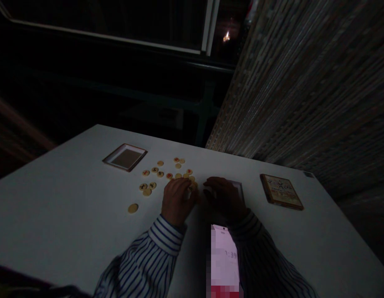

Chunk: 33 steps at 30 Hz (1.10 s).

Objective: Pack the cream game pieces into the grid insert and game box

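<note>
My left hand (pixel 178 200) bends over the near edge of a loose group of round wooden Chinese chess pieces (pixel 160 174). Its thumb and fingers close about a chess piece (pixel 191 188) with a dark mark; dim light blurs the contact. Beside it, my right hand (pixel 226 198) curves over an open box part (pixel 239 189), thumb and forefinger apart with a gap between them. Nothing shows in that gap. Some pieces bear red or black characters, others lie plain side up. The inside of the box part is mostly covered by my right hand.
Toward the back left lies a shallow open tray (pixel 125 157). A box with a printed lid (pixel 283 191) stands at the right. Between my forearms is a lit phone (pixel 224 256). A strand curtain (pixel 272 82) hangs by the white table's (pixel 80 198) far right edge.
</note>
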Tool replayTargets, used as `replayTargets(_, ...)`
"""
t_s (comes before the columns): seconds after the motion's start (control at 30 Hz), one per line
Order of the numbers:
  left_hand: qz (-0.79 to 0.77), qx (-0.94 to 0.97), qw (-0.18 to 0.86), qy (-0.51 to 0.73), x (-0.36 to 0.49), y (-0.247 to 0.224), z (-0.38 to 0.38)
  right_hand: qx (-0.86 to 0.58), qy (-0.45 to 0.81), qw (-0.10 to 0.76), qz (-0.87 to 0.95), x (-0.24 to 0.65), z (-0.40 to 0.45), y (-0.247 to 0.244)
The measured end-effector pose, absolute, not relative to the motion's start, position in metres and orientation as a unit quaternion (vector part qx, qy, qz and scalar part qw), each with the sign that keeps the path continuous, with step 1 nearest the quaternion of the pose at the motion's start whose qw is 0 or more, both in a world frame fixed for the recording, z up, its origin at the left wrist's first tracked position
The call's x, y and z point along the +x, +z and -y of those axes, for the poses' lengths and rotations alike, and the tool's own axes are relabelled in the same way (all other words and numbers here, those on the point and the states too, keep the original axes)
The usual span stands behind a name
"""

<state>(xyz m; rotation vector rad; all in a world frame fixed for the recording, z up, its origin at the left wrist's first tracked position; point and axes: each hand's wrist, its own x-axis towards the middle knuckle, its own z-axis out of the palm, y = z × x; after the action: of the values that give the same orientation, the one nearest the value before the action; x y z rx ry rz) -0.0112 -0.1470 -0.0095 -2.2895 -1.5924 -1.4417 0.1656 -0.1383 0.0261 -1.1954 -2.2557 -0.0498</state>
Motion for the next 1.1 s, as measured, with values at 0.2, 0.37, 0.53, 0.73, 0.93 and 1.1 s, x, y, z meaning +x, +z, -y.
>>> replayTargets(0.2,0.511,-0.711,-0.020,-0.483,-0.007,-0.007,0.149,-0.448,-0.013,0.293,0.845,0.173,0.139,0.029)
replayTargets(0.37,0.516,-0.683,-0.070,-0.512,-0.003,-0.006,0.152,-0.469,-0.009,0.266,0.842,0.184,0.142,0.040)
replayTargets(0.53,0.521,-0.642,-0.215,-0.520,0.001,-0.005,0.156,-0.480,-0.001,0.217,0.850,0.198,0.144,0.050)
replayTargets(0.73,0.534,-0.515,-0.413,-0.529,0.007,0.004,0.159,-0.465,-0.002,0.242,0.852,0.218,0.147,0.055)
replayTargets(0.93,0.440,-0.370,-0.590,-0.567,0.018,0.007,0.158,-0.462,0.001,0.280,0.841,0.232,0.152,0.068)
replayTargets(1.1,0.421,-0.327,-0.641,-0.553,0.029,0.019,0.158,-0.469,0.003,0.260,0.844,0.237,0.155,0.072)
